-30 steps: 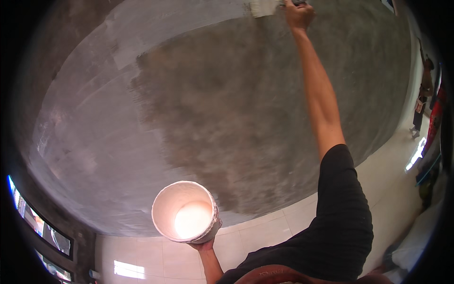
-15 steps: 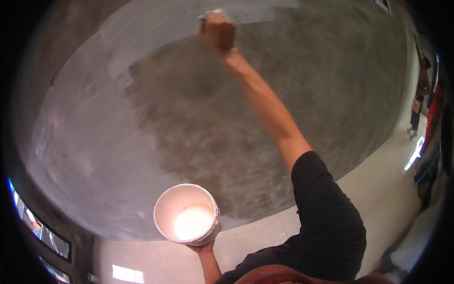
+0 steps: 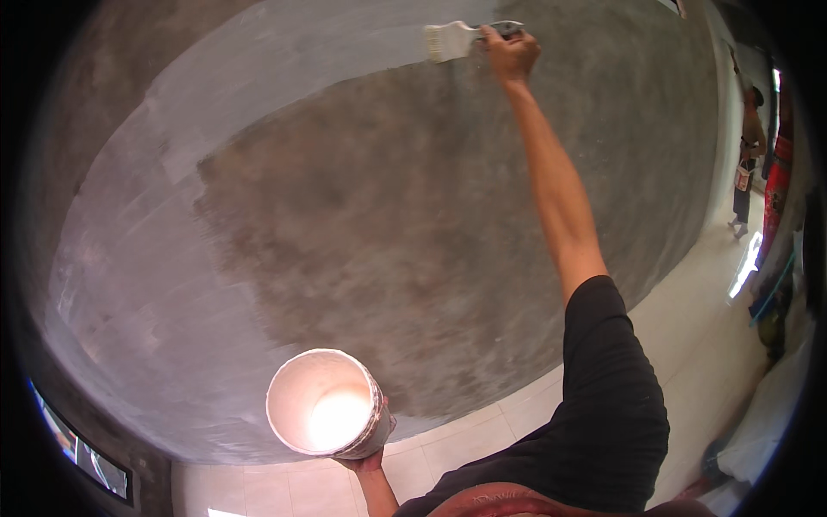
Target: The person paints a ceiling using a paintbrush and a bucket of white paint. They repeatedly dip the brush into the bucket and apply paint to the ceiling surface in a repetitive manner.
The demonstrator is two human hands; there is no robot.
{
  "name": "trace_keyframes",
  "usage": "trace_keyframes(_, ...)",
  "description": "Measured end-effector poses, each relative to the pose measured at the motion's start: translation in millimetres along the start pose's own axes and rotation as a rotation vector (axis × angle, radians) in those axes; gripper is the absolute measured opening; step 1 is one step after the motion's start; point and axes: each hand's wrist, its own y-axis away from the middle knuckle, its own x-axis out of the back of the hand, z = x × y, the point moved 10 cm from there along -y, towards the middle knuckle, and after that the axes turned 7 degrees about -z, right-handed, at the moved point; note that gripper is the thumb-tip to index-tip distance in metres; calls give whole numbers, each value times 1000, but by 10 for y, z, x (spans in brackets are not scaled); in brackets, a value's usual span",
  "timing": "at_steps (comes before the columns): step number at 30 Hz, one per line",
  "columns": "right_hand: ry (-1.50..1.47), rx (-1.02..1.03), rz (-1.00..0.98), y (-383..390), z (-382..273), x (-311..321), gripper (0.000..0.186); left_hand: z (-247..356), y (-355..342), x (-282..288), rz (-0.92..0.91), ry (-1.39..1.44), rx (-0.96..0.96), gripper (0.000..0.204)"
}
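Note:
Up near the top of the head view, my right hand point(image 3: 512, 59) grips a wide, pale-bristled paintbrush point(image 3: 448, 43) by its handle, arm stretched out. The brush is at the grey wall point(image 3: 388, 189), along the border between a lighter grey coated band point(image 3: 284, 47) and darker, mottled plaster. Low in the middle, my left hand point(image 3: 370, 459) holds a white bucket point(image 3: 293, 396) from underneath and the side; its fingers are partly hidden behind it. The bucket has white liquid inside and a smeared outer side.
A co-worker point(image 3: 751, 138) stands at the far right by the wall, arm raised, with a container point(image 3: 743, 177). Red and dark items point(image 3: 775, 194) lie along the right rim. A pale tiled floor point(image 3: 465, 435) runs along the wall's foot. A window point(image 3: 90, 457) is at lower left.
My right hand with the brush swept left, then came back rightward, now slightly lower than a second ago. The bucket sits slightly lower and further left in the picture; the whole view has shifted somewhat.

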Motion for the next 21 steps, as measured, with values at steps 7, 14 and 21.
trace_keyframes(7, 382, 177, 173, -290, 49, 709, 24, -78, 51, 108, 152, 37, -4, 88)
trace_keyframes(14, 366, 419, 60, 465, -720, -476, 25, -125, 37, 48, 82, 1, 34, 86)
trace_keyframes(21, -106, 240, -89, 749, -1222, -541, 22, -109, 64, -69, 55, 13, 74, 88)
